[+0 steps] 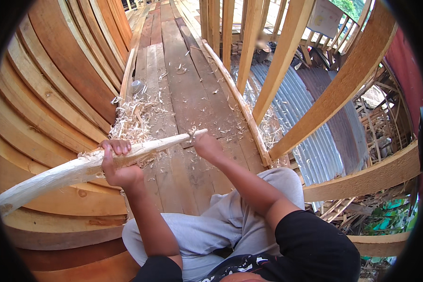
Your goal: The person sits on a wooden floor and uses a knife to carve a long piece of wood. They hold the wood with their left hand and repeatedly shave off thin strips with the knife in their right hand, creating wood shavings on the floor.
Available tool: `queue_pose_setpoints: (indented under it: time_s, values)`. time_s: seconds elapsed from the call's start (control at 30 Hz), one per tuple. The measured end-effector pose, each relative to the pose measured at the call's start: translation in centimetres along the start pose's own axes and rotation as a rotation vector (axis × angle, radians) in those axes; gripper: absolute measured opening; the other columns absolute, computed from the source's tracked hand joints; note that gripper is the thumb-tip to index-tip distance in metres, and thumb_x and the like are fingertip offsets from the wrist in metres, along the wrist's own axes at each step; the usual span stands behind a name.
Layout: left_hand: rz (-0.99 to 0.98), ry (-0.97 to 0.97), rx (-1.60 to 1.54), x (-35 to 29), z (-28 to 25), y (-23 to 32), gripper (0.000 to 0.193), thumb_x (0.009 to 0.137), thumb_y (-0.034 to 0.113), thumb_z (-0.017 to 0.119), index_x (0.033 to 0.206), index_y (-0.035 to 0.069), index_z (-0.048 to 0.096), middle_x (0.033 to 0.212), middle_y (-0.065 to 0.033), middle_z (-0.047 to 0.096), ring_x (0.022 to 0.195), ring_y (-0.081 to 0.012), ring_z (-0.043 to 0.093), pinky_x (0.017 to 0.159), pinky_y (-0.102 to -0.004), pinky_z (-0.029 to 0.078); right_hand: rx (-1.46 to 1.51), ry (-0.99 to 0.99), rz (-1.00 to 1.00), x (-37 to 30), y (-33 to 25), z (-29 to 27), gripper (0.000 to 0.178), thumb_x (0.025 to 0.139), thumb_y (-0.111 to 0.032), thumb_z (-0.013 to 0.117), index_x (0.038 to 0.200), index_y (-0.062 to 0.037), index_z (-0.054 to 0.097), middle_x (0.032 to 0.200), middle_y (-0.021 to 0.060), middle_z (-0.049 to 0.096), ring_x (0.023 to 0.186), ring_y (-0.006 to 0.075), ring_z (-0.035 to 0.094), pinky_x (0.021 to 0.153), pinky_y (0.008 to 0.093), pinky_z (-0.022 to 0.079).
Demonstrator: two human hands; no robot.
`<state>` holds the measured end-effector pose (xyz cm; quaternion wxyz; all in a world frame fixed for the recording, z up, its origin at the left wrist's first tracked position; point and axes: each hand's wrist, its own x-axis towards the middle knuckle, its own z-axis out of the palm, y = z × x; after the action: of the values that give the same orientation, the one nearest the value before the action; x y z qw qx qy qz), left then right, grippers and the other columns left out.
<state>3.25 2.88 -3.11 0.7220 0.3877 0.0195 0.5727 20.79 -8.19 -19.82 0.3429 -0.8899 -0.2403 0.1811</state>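
Observation:
A long pale peeled wooden pole (70,176) slants from the lower left to a thin tapered end in the middle. My left hand (120,164) wraps around its thicker part, where the surface looks rough and freshly cut. At the tapered end my right hand (207,146) is closed in a fist, against or just beside the wood. Something small and curled (191,134), a shaving or part of a tool, shows there; what the right fingers hold is hidden. My legs in grey trousers (188,232) are folded below the pole.
Wood shavings (134,117) heap along the left wall of stacked planks (56,101) and scatter over the plank floor (178,94). A small clear container (137,86) sits by the heap. Another peeled pole (235,94) lies before the right-hand wooden posts (284,61), with corrugated roofing (301,122) beyond.

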Motion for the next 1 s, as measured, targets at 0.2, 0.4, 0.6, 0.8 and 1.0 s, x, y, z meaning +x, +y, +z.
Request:
queue_pose_setpoints:
  time_s: [0.2,0.4,0.6,0.8,1.0]
  values:
    - [-0.041,-0.037,0.011,-0.9,1.3,-0.3,0.016,0.083,0.020,0.051,0.088,0.006,0.044,0.071,-0.0031,0.039,0.066,-0.0139,0.039,0.067,-0.0289,0.035,0.070,0.000,0.041,1.2,1.8,-0.9,0.055,0.094,-0.033,0.027,0.084,0.0089,0.062,0.092,0.0341,0.059,0.092,0.0492,0.057,0.085,0.0530,0.043]
    - [-0.007,-0.019,0.021,-0.7,1.2,0.0,0.016,0.083,0.020,0.050,0.087,0.006,0.044,0.071,-0.0035,0.040,0.067,-0.0142,0.039,0.067,-0.0288,0.035,0.058,-0.090,-0.075,-1.7,-3.4,-1.3,0.056,0.092,-0.033,0.027,0.088,0.0094,0.063,0.097,0.0329,0.060,0.097,0.0462,0.058,0.088,0.0512,0.044]
    - [0.005,-0.019,0.025,-0.4,0.2,0.0,0.017,0.083,0.021,0.051,0.088,0.007,0.043,0.071,-0.0035,0.039,0.068,-0.0146,0.039,0.067,-0.0291,0.035,0.072,-0.020,0.062,-1.9,-3.2,-2.6,0.057,0.092,-0.036,0.028,0.084,0.0087,0.064,0.095,0.0323,0.061,0.095,0.0469,0.059,0.088,0.0518,0.044]
    - [-0.044,-0.040,0.021,-0.6,1.0,-0.4,0.017,0.082,0.021,0.052,0.087,0.007,0.044,0.071,-0.0037,0.040,0.067,-0.0148,0.040,0.068,-0.0293,0.035,-0.004,0.045,0.132,1.9,3.2,-0.8,0.058,0.092,-0.036,0.028,0.085,0.0083,0.064,0.093,0.0326,0.061,0.093,0.0485,0.058,0.088,0.0525,0.043]
    - [-0.004,-0.023,0.016,-0.6,1.0,-0.2,0.017,0.082,0.020,0.052,0.087,0.006,0.044,0.071,-0.0042,0.041,0.066,-0.0149,0.041,0.067,-0.0294,0.035,0.005,0.006,0.143,1.2,2.0,-0.9,0.055,0.091,-0.035,0.030,0.093,0.0061,0.065,0.098,0.0290,0.063,0.097,0.0463,0.059,0.089,0.0501,0.044]
